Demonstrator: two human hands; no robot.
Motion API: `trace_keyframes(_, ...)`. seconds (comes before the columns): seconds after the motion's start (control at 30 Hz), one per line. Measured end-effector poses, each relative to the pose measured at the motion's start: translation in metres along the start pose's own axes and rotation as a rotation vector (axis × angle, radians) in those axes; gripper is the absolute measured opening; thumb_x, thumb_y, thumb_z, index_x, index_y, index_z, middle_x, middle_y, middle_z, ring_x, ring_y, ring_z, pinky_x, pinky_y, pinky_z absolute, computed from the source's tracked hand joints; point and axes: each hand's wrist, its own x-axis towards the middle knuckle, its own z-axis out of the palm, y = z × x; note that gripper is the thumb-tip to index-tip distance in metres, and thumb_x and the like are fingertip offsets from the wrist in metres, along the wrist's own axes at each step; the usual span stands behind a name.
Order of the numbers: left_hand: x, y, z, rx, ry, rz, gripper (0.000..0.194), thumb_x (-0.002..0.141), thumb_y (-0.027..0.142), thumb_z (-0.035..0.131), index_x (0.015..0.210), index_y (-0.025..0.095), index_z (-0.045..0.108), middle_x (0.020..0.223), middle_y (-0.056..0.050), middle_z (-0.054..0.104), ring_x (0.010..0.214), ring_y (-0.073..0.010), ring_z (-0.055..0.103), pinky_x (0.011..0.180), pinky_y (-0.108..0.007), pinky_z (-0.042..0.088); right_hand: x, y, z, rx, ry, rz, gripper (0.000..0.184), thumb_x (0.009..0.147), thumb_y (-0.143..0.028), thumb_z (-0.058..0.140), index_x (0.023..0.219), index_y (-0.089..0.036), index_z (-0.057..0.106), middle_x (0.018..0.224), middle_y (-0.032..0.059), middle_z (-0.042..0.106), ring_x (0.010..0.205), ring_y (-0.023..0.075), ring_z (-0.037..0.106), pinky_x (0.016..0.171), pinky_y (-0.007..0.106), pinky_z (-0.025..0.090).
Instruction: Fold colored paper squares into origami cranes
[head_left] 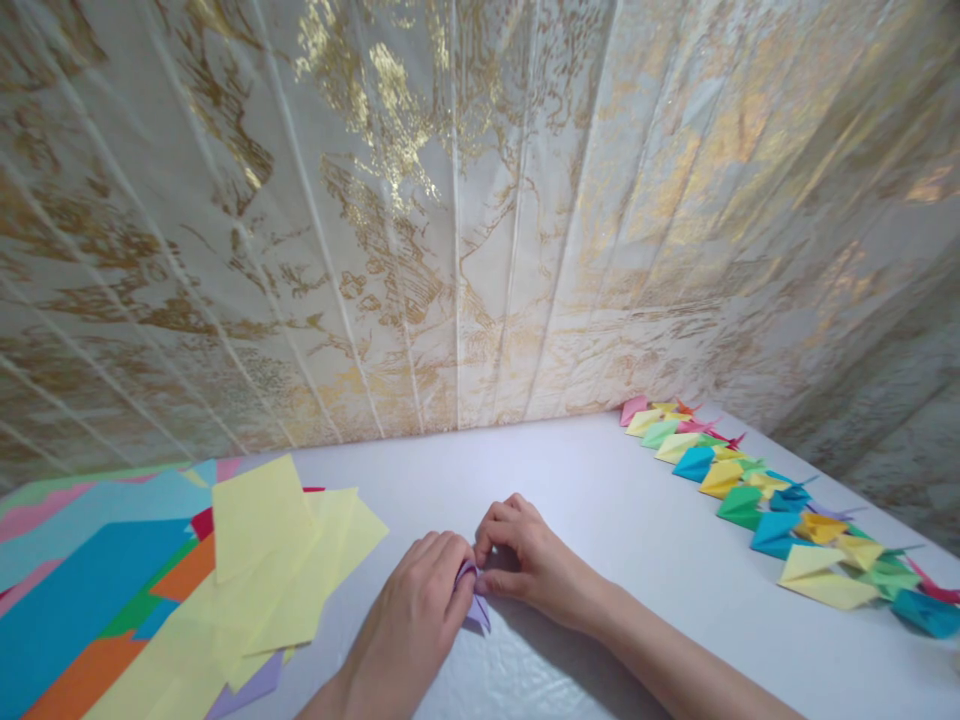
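Note:
A small piece of folded purple paper (477, 610) is between my two hands, low in the middle of the view. My left hand (424, 600) is closed on it, with the fingers covering most of its left side. My right hand (517, 550) pinches its upper right edge between thumb and fingers. A pointed purple tip sticks out below the fingers. The rest of the paper's shape is hidden behind my left hand.
On the left lie overlapping sheets of coloured paper, with yellow sheets (277, 560) on top and a large blue sheet (90, 590) beside them. Rows of folded paper cranes (739, 507) line the white table's (570, 470) right side. A gold-patterned curtain (405, 250) hangs behind.

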Motion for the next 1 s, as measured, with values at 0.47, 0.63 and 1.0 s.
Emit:
trace_keyframes(0.47,0.001,-0.006,-0.005,-0.109,0.080,0.000,0.016,0.097,0.018,0.051,0.083,0.023,0.058,0.082,0.001,0.067,0.077,-0.0192,0.066,0.071,-0.031,0.050,0.015,-0.007,0.000,-0.082,-0.065,0.079,0.016,0.072,-0.017,0.086,0.073,-0.020,0.071,0.084,0.0002,0.064,0.088,0.0205,0.051,0.084,0.035,0.038)
trace_keyframes(0.63,0.003,-0.006,-0.006,-0.108,0.100,0.017,0.024,0.098,0.018,0.044,0.079,0.023,0.057,0.077,0.001,0.066,0.072,-0.0183,0.065,0.068,-0.029,0.049,0.011,-0.004,0.000,-0.042,-0.043,0.064,0.015,0.076,-0.021,0.085,0.072,-0.020,0.070,0.083,-0.0005,0.063,0.089,0.0198,0.051,0.086,0.035,0.039)
trace_keyframes(1.0,-0.001,-0.007,0.007,-0.667,0.228,-0.392,0.046,0.088,0.044,0.062,0.126,0.021,0.050,0.131,-0.014,0.064,0.120,-0.0283,0.062,0.099,-0.048,0.051,0.005,-0.005,0.004,0.244,0.271,0.017,0.018,0.088,-0.013,0.064,0.073,-0.019,0.057,0.073,-0.0018,0.058,0.076,0.0158,0.053,0.072,0.027,0.041)
